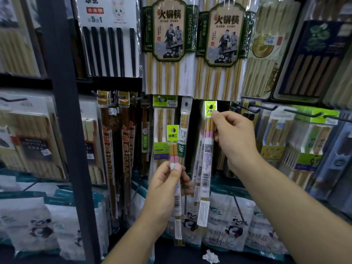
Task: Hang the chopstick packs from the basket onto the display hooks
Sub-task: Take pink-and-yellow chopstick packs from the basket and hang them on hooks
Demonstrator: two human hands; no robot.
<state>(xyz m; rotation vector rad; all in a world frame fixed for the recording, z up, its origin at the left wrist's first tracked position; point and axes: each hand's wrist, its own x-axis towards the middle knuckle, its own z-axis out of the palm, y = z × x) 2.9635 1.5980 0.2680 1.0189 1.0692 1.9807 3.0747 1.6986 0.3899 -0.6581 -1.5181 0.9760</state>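
Right hand [233, 136] pinches the green header of a chopstick pack [207, 159], up level with the display hooks [255, 109]. Whether it's on a peg is hard to tell. Left hand [167, 184] grips a second pack [173, 133] upright, just to its left.

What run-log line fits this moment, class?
step: hanging | right hand: pinches green header of first pack | left hand: grips second pack upright | hung yet: cannot tell
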